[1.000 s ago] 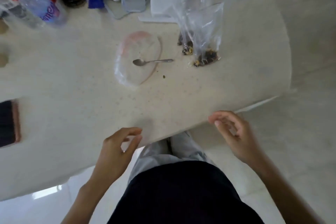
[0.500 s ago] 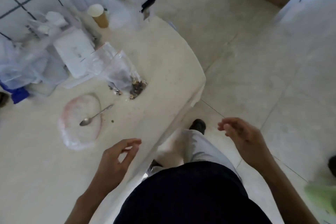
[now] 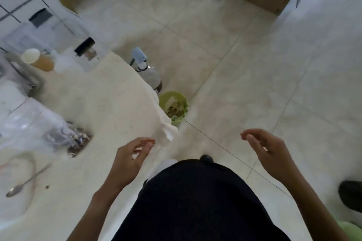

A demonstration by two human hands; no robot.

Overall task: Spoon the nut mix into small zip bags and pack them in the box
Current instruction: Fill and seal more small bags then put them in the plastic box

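top: dark navy (image 3: 195, 201) | arms: bare, no sleeves | trousers: pale (image 3: 166, 164)

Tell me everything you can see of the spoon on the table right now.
The spoon is small, slim and looks like shiny metal. It lies flat on the pale tabletop at the view's lower left, bowl toward the near left, handle angled up and right toward the bags of nut mix. The image is blurred there; its handle seems to lie over a flat clear plastic bag. Neither hand touches it, and its bowl looks empty. A dark crumb lies just right of it.
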